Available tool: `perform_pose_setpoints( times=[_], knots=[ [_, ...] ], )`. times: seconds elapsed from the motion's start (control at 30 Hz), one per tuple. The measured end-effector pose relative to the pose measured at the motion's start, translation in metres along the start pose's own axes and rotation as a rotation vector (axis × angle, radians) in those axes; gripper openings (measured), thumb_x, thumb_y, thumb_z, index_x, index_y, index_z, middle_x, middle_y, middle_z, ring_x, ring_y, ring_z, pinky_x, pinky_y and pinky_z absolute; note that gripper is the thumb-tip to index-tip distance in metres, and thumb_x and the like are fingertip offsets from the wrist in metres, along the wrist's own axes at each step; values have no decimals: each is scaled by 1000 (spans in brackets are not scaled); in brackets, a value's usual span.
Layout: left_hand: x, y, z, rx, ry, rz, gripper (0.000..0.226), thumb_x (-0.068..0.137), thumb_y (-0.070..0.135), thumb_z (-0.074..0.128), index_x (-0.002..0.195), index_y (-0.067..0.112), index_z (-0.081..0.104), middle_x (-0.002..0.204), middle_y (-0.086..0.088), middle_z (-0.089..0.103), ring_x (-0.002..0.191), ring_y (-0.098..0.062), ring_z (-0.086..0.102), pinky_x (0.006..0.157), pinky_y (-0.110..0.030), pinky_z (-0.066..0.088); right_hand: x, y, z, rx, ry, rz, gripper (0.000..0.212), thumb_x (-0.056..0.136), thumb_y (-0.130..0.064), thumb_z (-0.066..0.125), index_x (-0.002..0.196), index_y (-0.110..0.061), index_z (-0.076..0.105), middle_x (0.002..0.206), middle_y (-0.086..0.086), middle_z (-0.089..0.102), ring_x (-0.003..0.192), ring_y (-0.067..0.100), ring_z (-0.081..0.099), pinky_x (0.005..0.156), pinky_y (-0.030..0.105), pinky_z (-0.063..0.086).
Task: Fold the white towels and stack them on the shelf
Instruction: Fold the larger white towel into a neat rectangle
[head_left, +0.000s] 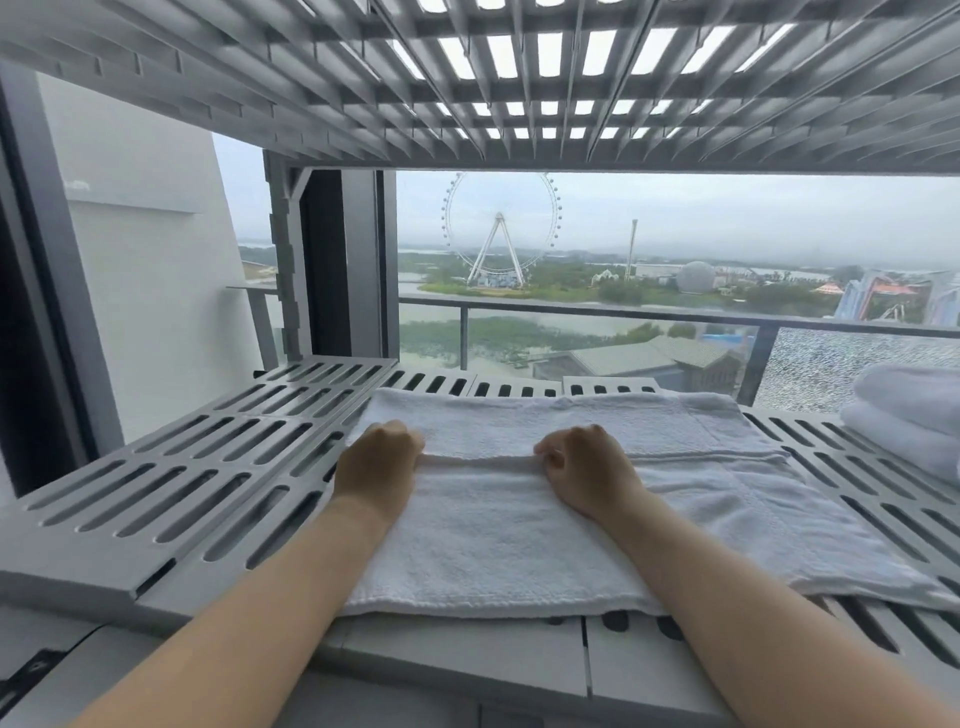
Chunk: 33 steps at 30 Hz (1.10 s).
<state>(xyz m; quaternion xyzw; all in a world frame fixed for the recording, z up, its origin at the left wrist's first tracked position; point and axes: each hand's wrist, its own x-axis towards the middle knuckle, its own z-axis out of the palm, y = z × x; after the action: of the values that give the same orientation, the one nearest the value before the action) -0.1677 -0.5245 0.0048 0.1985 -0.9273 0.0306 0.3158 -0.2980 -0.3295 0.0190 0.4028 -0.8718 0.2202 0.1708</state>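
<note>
While hands (376, 460) pinch towel (498, 530)

left shelf (171, 467) bare; folded towels (909, 415) block far right; upper shelf (467, 78) caps headroom

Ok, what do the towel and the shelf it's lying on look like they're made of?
The towel looks like white cotton terry: its surface is nubby and looped. The shelf looks like grey moulded plastic with a matte finish, judging by the rounded slots, though painted metal can't be ruled out.
</note>
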Motion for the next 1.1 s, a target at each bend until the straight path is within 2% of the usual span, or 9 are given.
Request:
perform_pose_setpoints(
  times=[0.17,0.4,0.47,0.53,0.63,0.77,0.9,1.0,1.1],
  knots=[
    [0,2,-5,-81,-20,28,18,90,20,59,105,16,66,99,2,68,87,-15,63,74,-27,52,-3,0,-3,29,81,-25,29,91,-8,48,110,-15,69,106,5,72,96,22,67,88,33,52],
    [15,-1,-11,174,-211,205,40,88,51,47,93,12,56,84,3,59,72,-12,58,61,-21,45,-4,0,-5,44,131,-28,25,93,-11,51,109,-15,70,105,5,72,95,22,68,87,34,51],
    [18,0,-9,196,-187,215,28,93,39,49,95,12,56,85,2,60,70,-12,56,59,-21,42,-5,-1,-5,34,118,-28,25,93,-11,51,108,-15,70,104,5,72,95,22,68,86,34,52],
    [16,3,-6,223,-157,226,8,95,14,49,99,13,56,83,2,60,65,-11,53,59,-19,39,-4,-1,-5,36,90,-19,25,92,-10,51,107,-15,70,105,5,72,96,22,67,88,35,51],
    [13,2,-3,194,-124,225,29,87,-5,52,110,14,54,86,2,60,67,-12,52,61,-19,43,-4,0,-4,33,36,41,28,89,-8,54,112,-15,68,111,6,70,104,22,64,95,34,49],
    [14,4,-1,124,-75,244,53,83,-11,52,127,19,47,99,2,61,83,-13,61,70,-25,55,-3,3,-1,41,32,110,29,86,-6,52,110,-10,69,110,9,70,107,26,62,92,35,49],
    [14,-2,-2,88,-31,237,51,88,-6,47,131,22,46,101,2,63,84,-15,62,70,-26,55,0,6,1,76,94,111,23,91,-13,51,104,-12,70,99,10,72,94,29,64,74,27,44],
    [13,-5,-3,78,-29,235,35,90,-1,48,119,18,56,90,3,65,76,-12,62,68,-22,54,1,8,3,78,118,113,21,92,-16,52,103,-12,69,97,10,72,91,29,64,67,26,36],
    [13,-3,-2,81,-35,261,21,91,1,47,99,14,62,80,3,63,70,-10,60,68,-19,52,2,8,3,71,117,113,21,91,-15,52,102,-13,70,96,8,73,91,28,64,68,24,37]
  ],
)
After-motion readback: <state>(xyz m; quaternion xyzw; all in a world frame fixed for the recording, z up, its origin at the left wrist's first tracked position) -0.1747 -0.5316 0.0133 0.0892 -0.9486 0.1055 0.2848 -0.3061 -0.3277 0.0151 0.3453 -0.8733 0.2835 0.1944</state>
